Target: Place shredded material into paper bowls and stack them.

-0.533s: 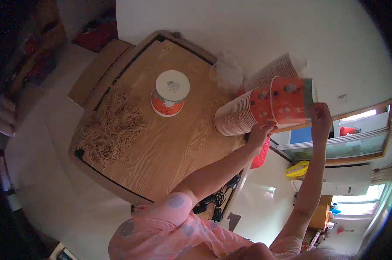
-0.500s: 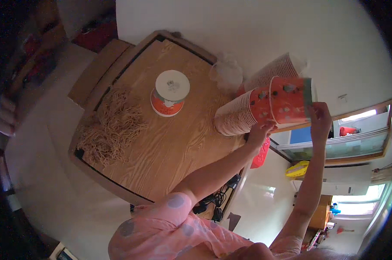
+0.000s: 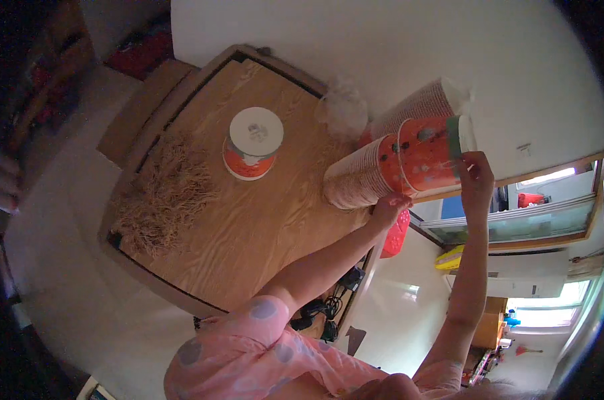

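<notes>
Holding a long stack of paper cups (image 3: 408,163) right of centre, my left hand (image 3: 390,208) grips underneath while my right hand (image 3: 476,181) pinches the outer rim. Light and crushable, I judge; best supported at both ends.

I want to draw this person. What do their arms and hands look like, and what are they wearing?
Both forearms are bare. The left hand and right hand wear no gloves. A short pink sleeve with grey dots covers the left shoulder.

On the table (image 3: 262,233), a lidded tub (image 3: 252,143) stands between a heap of straw (image 3: 162,197) on its left and a stack of paper cups (image 3: 395,167) on its right.
</notes>
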The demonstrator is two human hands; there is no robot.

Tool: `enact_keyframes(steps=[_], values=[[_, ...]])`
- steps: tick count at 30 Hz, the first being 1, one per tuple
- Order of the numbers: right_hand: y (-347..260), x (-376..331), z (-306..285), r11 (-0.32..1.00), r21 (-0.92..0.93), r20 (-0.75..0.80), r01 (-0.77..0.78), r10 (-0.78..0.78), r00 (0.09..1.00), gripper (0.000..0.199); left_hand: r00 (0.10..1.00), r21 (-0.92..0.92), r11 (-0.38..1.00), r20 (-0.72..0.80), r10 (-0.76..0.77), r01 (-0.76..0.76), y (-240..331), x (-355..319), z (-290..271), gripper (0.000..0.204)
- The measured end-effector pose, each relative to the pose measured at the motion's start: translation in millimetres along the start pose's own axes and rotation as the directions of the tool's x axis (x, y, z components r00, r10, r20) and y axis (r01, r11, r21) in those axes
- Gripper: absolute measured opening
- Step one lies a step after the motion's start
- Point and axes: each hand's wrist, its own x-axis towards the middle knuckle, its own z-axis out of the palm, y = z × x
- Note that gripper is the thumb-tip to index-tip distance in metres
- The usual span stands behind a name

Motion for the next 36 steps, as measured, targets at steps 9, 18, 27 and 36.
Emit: enact_keyframes(steps=[9,18,27,36], values=[[2.1,-3.6,9.7,0.999,-0.031,0.013,-0.039,0.039,0.999,0.012,0.997,0.225,0.971,-0.015,0.082,-0.076,-17.8,3.1,7.9,0.01],[-0.3,-3.2,8.0,0.998,-0.048,0.035,0.049,-0.047,0.998,0.014,0.999,0.29,0.957,0.019,0.031,-0.035,-11.5,-1.9,2.2,0.009],[1.4,-0.5,9.9,0.998,0.05,0.085,-0.024,0.019,0.996,0.014,0.996,0.215,0.973,0.013,0.085,-0.085,-0.7,-8.1,-1.9,0.023],[13.2,-2.1,17.9,0.998,0.03,0.088,0.058,-0.06,0.994,0.012,0.998,0.214,0.975,-0.015,0.059,-0.054,-9.0,-8.3,-9.5,0.022]])
